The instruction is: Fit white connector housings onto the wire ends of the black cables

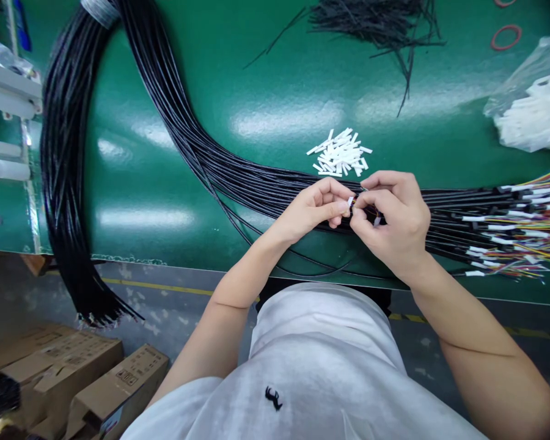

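My left hand (318, 206) pinches a cable end with a small white sleeve (350, 201) between thumb and fingertips. Close beside it, my right hand (394, 217) is closed on the thin coloured wires coming out of that end; its fingertips hide part of them. Both hands are just above a thick bundle of black cables (252, 180) that runs along the table. At the right, the bundle's ends fan out into coloured wires (545, 235), many with white sleeves. A small heap of white sleeves (341, 153) lies just beyond my hands.
The green table (142, 214) carries a pile of black strips (371, 24) at the back. A clear bag of white parts (534, 113) and a red ring (506, 37) are at the right. Cable ends hang over the left front edge, above cardboard boxes (119, 385).
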`<state>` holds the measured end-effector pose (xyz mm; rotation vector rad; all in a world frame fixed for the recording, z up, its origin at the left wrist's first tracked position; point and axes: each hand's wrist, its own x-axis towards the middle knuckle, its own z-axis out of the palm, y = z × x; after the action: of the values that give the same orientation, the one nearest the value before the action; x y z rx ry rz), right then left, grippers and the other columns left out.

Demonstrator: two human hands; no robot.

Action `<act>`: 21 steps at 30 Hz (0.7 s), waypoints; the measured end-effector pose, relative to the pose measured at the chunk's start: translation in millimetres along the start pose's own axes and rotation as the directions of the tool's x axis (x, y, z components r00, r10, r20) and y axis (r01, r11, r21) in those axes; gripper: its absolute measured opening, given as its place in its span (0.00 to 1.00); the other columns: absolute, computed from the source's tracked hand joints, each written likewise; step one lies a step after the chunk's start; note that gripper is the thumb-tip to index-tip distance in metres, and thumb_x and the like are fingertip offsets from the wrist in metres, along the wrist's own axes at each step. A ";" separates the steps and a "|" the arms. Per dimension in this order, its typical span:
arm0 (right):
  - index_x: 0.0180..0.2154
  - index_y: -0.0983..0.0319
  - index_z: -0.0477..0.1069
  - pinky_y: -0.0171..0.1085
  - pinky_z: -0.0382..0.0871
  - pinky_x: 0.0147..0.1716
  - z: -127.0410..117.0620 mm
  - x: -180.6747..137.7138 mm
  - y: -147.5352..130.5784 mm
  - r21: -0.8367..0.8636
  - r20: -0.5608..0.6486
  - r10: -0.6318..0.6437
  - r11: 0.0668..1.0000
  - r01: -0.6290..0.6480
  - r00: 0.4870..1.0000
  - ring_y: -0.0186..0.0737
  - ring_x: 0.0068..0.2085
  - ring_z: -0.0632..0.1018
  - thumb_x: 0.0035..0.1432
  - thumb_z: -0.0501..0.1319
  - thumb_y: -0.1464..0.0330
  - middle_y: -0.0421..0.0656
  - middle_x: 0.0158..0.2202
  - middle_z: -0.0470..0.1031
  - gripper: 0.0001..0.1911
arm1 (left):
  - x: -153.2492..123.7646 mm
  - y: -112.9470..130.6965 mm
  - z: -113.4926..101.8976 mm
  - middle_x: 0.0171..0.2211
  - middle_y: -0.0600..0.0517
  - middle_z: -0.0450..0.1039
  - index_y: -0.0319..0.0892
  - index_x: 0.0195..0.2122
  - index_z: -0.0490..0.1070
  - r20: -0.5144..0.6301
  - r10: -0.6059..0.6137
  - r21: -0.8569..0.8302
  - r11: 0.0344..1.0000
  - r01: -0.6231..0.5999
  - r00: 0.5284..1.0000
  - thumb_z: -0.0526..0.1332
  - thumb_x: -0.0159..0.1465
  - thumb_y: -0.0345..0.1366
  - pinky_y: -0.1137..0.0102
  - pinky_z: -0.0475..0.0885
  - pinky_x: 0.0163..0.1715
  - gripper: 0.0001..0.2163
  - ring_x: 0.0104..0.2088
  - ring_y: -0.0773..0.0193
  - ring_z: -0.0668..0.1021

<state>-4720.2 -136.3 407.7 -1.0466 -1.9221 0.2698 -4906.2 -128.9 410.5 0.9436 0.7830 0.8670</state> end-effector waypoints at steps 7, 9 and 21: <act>0.34 0.57 0.72 0.43 0.77 0.35 2.8 -0.4 1.1 0.015 -0.036 -0.066 0.998 0.067 0.997 0.45 0.42 0.82 0.58 0.63 0.76 0.46 0.43 0.79 0.08 | -1.5 -1.2 0.8 0.33 0.54 0.77 0.40 0.41 0.72 -0.004 0.036 0.059 0.998 -0.035 0.999 0.75 0.60 0.48 0.76 0.73 0.29 0.19 0.26 0.75 0.75; 0.33 0.56 0.73 0.44 0.78 0.37 1.4 0.7 0.6 0.029 -0.018 -0.021 0.999 0.022 1.000 0.46 0.43 0.82 0.59 0.63 0.75 0.45 0.43 0.78 0.07 | -2.5 -0.3 2.5 0.33 0.55 0.76 0.41 0.42 0.72 -0.019 0.051 0.091 0.995 -0.050 0.998 0.74 0.61 0.49 0.76 0.73 0.30 0.20 0.28 0.75 0.76; 0.44 0.54 0.78 0.35 0.76 0.41 -8.8 5.4 20.2 0.559 0.223 0.426 0.681 -0.473 0.877 0.33 0.38 0.80 0.63 0.59 0.73 0.37 0.40 0.79 0.12 | -2.3 -0.2 -2.2 0.32 0.53 0.72 0.44 0.45 0.75 -0.144 0.299 0.249 0.934 -0.258 0.943 0.67 0.66 0.49 0.72 0.70 0.31 0.15 0.32 0.69 0.72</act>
<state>-4703.1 -121.5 404.9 -1.0505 -1.4348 1.1450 -4909.1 -130.2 409.9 1.2119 0.9304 1.1407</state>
